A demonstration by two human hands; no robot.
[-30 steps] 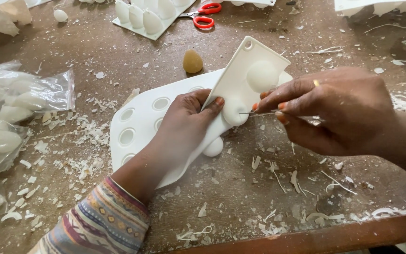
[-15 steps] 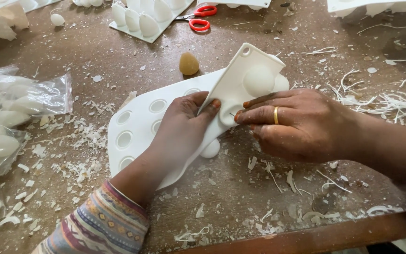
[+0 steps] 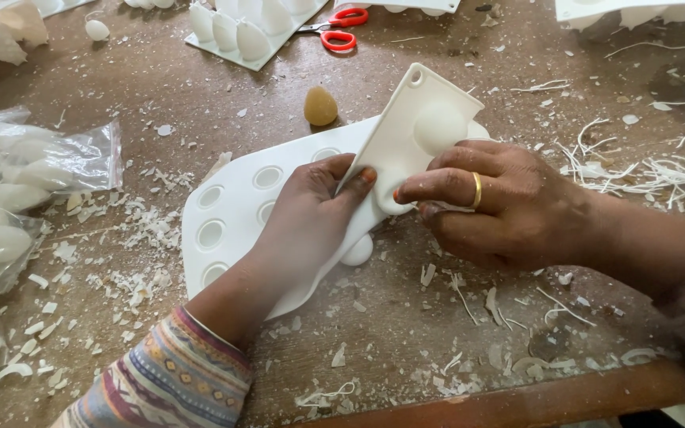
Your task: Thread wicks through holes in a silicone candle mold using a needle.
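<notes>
White mould sheet (image 3: 235, 198) is lying on the worktop (image 3: 406, 317), its right end bent up w/ the rounded cups showing underneath. Left hand (image 3: 307, 214) is pressing down on the sheet's middle, thumb and fingertips pinching the folded-up flap at its lower edge. Right hand (image 3: 501, 206), w/ a gold ring (image 3: 477, 190) on one finger, is gripping the flap from the other side, fingers curled and pinching around one of the white cups approx. at the flap's bottom; can't tell whether anything thin is sitting betw. the fingers. Left wrist is wearing a striped patterned sleeve (image 3: 176, 380).

Just behind the sheet, a small tan egg-shaped lump (image 3: 320, 106) is standing on the worktop, apart from it. Further back, another white tray (image 3: 247, 32) is holding pointed white shapes, and red-handled scissors (image 3: 341, 28) are lying beside it. Off to the left, clear plastic bags (image 3: 33, 166) are holding more white pieces. White shavings (image 3: 144, 230) are littering the worktop left of the sheet, and a tangle of white strings (image 3: 644, 170) is lying to the right, near the right wrist. Wooden front edge (image 3: 517, 400) of the worktop is running along the bottom.
</notes>
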